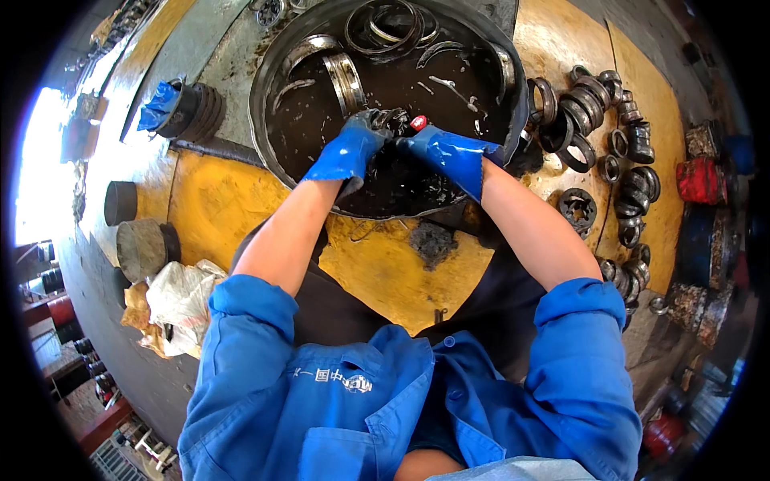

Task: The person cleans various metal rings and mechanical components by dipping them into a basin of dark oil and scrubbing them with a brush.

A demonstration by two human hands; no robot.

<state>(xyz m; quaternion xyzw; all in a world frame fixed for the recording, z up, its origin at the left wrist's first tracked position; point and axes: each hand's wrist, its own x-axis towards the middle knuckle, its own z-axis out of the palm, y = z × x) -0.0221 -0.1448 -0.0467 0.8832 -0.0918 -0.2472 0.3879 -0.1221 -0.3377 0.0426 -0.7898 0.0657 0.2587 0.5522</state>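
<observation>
Over the round metal basin (pixel 277 60) of dark oily liquid, both rubber-gloved hands, left (pixel 346 148) and right (pixel 449 152), grip a greasy part (pixel 391 122).

Glossy blue rubber gloves (pixel 346 152) are gleaming wet over a dull metal basin (pixel 265 88) holding oily, greasy steel rings (pixel 345 80).

Bright daylight, blown-out left glare, fisheye edges

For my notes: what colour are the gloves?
Blue, on both hands, left and right; head view.
</observation>
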